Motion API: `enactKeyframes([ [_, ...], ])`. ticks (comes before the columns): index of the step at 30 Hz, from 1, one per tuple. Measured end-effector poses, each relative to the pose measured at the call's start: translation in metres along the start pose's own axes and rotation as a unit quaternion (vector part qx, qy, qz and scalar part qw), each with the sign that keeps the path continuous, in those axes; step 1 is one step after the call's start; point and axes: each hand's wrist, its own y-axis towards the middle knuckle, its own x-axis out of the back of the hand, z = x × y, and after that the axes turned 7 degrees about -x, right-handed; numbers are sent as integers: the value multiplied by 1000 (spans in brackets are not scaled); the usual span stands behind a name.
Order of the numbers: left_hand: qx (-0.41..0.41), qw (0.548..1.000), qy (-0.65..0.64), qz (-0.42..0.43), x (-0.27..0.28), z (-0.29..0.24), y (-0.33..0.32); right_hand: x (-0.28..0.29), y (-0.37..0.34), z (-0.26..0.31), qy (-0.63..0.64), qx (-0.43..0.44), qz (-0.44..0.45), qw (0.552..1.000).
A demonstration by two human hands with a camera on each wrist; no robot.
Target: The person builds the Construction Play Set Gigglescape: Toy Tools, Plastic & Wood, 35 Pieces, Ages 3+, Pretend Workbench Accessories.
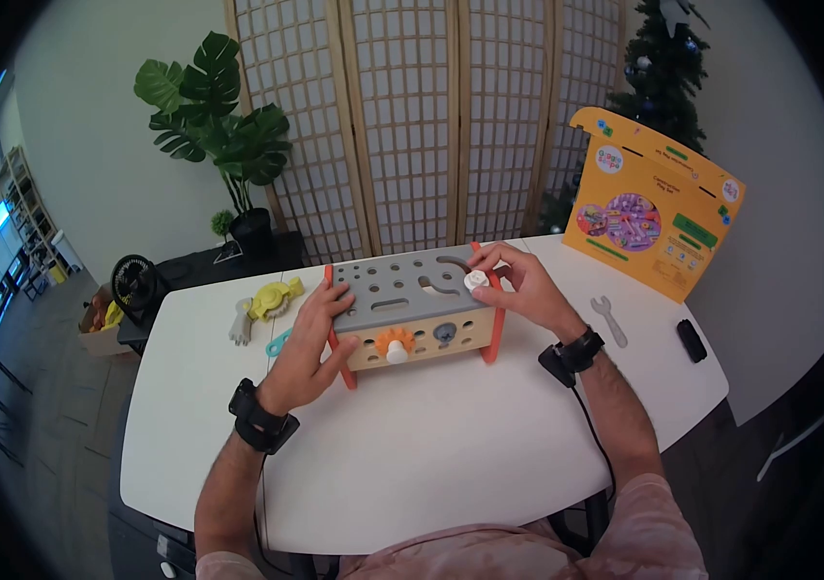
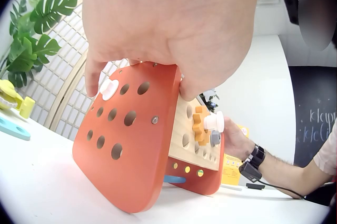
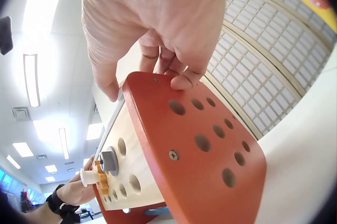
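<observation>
A toy workbench (image 1: 402, 290) with a grey perforated top and red end panels (image 2: 124, 134) stands on the table. My left hand (image 1: 308, 338) grips its left end, fingers over the top edge and thumb along the front. At the top right corner, my right hand (image 1: 525, 288) pinches a white knob-like bolt head (image 1: 476, 280) between thumb and fingers; the right wrist view hides this piece behind the hand and panel. On the wooden front sit an orange gear (image 2: 200, 125) with a white bolt (image 2: 214, 122) through it and a grey nut (image 3: 109, 161).
Left of the workbench lie a yellow-green toy piece (image 1: 272, 300), a grey toy piece (image 1: 241, 324) and a teal strip (image 1: 279, 342). To its right are a grey toy wrench (image 1: 609, 322), a black object (image 1: 691, 340) and an upright yellow box (image 1: 659, 208).
</observation>
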Motion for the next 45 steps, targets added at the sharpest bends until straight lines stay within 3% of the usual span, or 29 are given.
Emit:
enactKeyframes([
  [15,-9,1000,-3,-14,1,2,-1,-1,0,8,-19,-19,20,999],
  [21,-22,1000,6,8,2,5,-1,-11,-4,19,-140,8,-12,990],
  [25,-13,1000,9,19,18,1,0,-14,-1,11,-211,-20,20,977],
  [27,53,988,-142,-35,32,5,1,-12,-1,14,-234,-41,37,971],
  [28,63,985,-126,-101,33,12,1,-12,-1,14,-232,-42,40,971],
  [29,67,985,-126,-99,36,25,-2,-11,-1,13,-231,-38,41,971],
  [31,154,981,-1,-119,47,65,-18,-11,-1,10,-226,-37,38,973],
  [33,174,961,193,-97,45,120,-49,-9,-1,8,-213,-27,44,976],
  [35,266,919,283,-63,41,160,-83,-8,-2,8,-212,-26,44,976],
  [36,258,920,286,-65,41,162,-88,-8,-1,9,-211,-24,49,976],
  [38,387,858,337,-33,41,167,-94,-8,-2,10,-208,-26,45,977],
  [41,390,862,320,-41,42,182,-101,-8,-1,10,-210,-41,49,976],
  [42,361,872,316,-92,39,186,-106,-8,-1,10,-216,-34,50,975],
  [45,392,872,291,-39,47,180,-102,-8,-2,10,-221,-35,53,973],
])
